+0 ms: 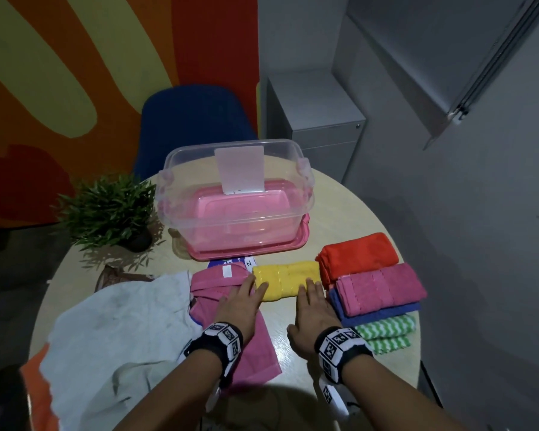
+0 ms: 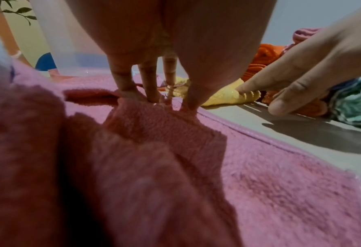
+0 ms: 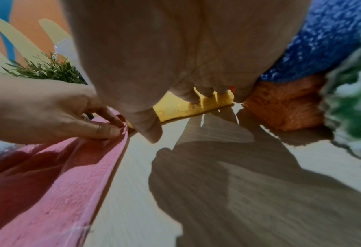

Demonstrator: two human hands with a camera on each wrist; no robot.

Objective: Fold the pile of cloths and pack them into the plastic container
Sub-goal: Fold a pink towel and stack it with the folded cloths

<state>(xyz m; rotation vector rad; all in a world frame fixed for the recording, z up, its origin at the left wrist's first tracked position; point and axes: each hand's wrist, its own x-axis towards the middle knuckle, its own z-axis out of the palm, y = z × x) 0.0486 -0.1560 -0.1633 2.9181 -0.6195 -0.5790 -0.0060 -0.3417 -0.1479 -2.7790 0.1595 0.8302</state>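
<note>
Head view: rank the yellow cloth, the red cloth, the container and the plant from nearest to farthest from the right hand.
1. Yellow cloth: under the fingertips of the right hand.
2. Red cloth: just beyond, to the right, top of the folded row.
3. Container: farther back, mid-table, standing on its pink lid.
4. Plant: far left edge of the table.

A small potted plant (image 1: 108,209) stands on the round surface (image 1: 349,209) far left. A blue chair (image 1: 196,119) and grey drawer cabinet (image 1: 321,119) stand beyond.
</note>
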